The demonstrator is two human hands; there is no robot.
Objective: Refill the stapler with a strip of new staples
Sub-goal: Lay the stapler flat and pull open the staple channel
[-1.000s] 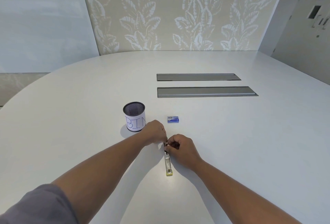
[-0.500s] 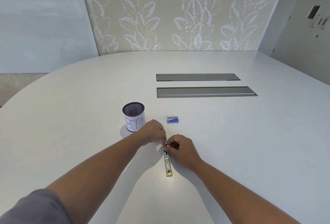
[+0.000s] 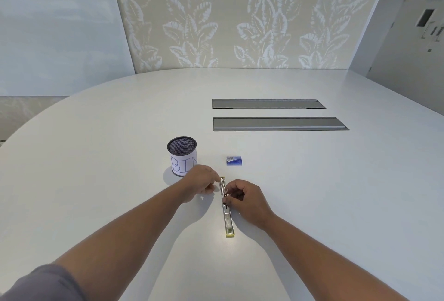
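Mesh pen cup (image 3: 181,155) labelled "BIN" upright on white surface (image 3: 312,192), interior too dark to tell contents. Small blue staple box (image 3: 234,160) lying flat to its right, well apart, shut as far as visible. Stapler (image 3: 226,207) opened out long and flat near the front middle of the surface, yellow end toward the viewer. Left hand (image 3: 200,185) pinching the far end; right hand (image 3: 247,201) curled round the middle. Wide bare room right and left; two grey inset panels (image 3: 278,123) further back. Versus a second ago: far stapler arm now more exposed between the hands, left hand slightly shifted.
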